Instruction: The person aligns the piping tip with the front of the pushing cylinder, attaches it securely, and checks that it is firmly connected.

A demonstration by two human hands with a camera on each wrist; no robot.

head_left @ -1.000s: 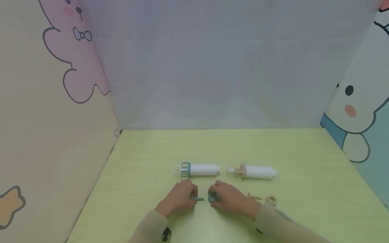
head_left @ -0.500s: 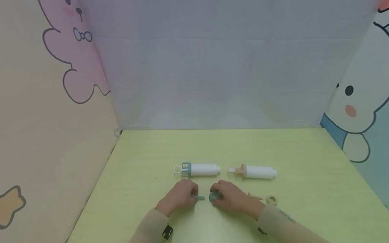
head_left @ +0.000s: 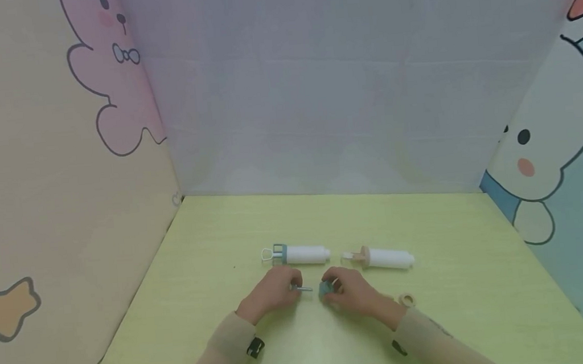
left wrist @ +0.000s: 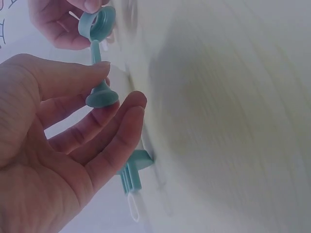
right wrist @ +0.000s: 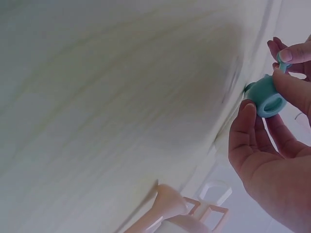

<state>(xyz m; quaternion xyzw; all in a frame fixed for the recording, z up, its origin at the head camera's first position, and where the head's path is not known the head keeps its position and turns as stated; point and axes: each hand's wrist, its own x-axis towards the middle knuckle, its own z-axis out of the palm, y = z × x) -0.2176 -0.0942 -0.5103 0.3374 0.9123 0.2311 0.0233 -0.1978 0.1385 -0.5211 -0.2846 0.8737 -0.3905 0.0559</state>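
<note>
My left hand (head_left: 278, 289) pinches a thin teal stem with a flared, trumpet-like base (left wrist: 101, 94) between thumb and fingers. The stem's narrow end points to the right, toward my other hand. My right hand (head_left: 353, 292) holds a round teal ring-shaped cap (right wrist: 266, 96) by its rim. In the left wrist view the stem's tip overlaps the cap's lower edge; in the head view a small gap shows between them. Behind the hands lies a white syringe-like tube with a teal collar (head_left: 304, 254) and a loop handle.
To the right of that tube lies a similar white tube with a peach collar (head_left: 389, 258). A beige ring (head_left: 407, 300) sits beside my right forearm, with a peach flared stem (right wrist: 167, 206) near it. Printed walls border the yellow table (head_left: 212, 222) at the back and sides.
Both hands have shifted slightly right and farther from me, carrying the stem and the cap. The cap has turned in my right hand. My right arm now covers most of the peach stem.
</note>
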